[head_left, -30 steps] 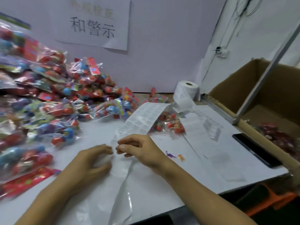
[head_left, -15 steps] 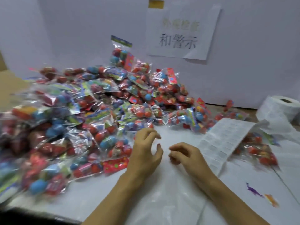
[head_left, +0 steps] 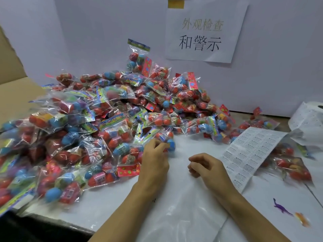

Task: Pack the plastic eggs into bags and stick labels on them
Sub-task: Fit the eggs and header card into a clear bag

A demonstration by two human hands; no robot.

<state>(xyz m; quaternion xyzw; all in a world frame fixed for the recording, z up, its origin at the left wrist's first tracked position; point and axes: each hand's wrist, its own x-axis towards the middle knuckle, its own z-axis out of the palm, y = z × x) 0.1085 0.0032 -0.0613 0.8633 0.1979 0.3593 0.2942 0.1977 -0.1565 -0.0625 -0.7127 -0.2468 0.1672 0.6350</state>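
Observation:
A big pile of clear bags of plastic eggs [head_left: 104, 119], red and blue mostly, covers the left and middle of the white table [head_left: 108, 205]. My left hand [head_left: 153, 159] grips one bag of eggs [head_left: 170, 143] at the pile's near right edge, its fingers curled round the plastic. My right hand [head_left: 206, 167] hovers just right of it with loosely curled fingers, and I see nothing in it. A sheet of small warning labels [head_left: 248, 154] lies to the right of that hand. A few more bags of eggs [head_left: 293, 169] lie beyond the sheet.
A label roll [head_left: 307, 119] stands at the far right. Clear plastic film [head_left: 183, 215] lies under my forearms. A purple toy dinosaur [head_left: 281, 208] and an orange toy [head_left: 302, 219] lie near the right front. A cardboard flap [head_left: 10, 81] rises at left. A paper sign [head_left: 202, 32] hangs on the wall.
My view has swung left from the label sheet to the pile. My left hand left the sheet, reached forward and took hold of a bag. My right hand moved off the labels.

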